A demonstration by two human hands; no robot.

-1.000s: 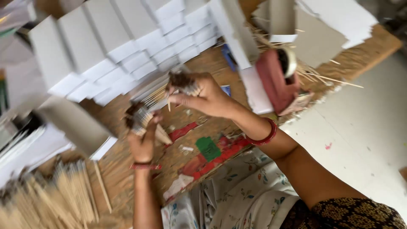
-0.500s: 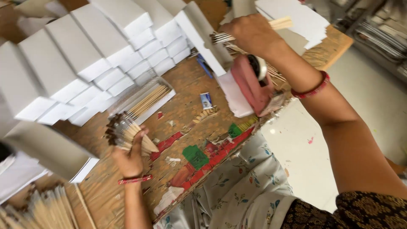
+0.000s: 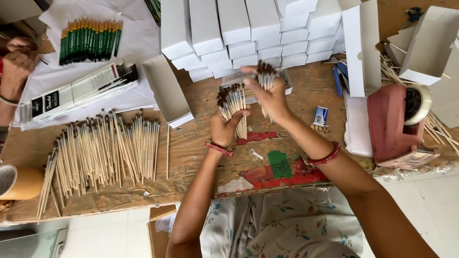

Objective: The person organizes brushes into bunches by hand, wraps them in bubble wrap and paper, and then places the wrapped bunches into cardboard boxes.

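My left hand (image 3: pixel 224 128) grips a bundle of thin wooden paint brushes (image 3: pixel 233 102), bristles up, above the brown table (image 3: pixel 191 157). My right hand (image 3: pixel 271 95) is just right of it and holds a smaller cluster of brushes (image 3: pixel 266 74) between the fingertips. Both wrists carry red bangles. Behind the hands lies a shallow open tray (image 3: pixel 287 83) partly hidden by the fingers.
Rows of loose brushes (image 3: pixel 103 150) lie at the left. Stacked white boxes (image 3: pixel 248 33) fill the back, with an open box (image 3: pixel 167 93) beside them. A red tape dispenser (image 3: pixel 399 122) stands right. Green-handled brushes (image 3: pixel 91 40) and another person's hand (image 3: pixel 16 62) are far left.
My right hand came back from the far right near the tape dispenser and now holds brushes beside the left hand's bundle. The view has swung level over the table.
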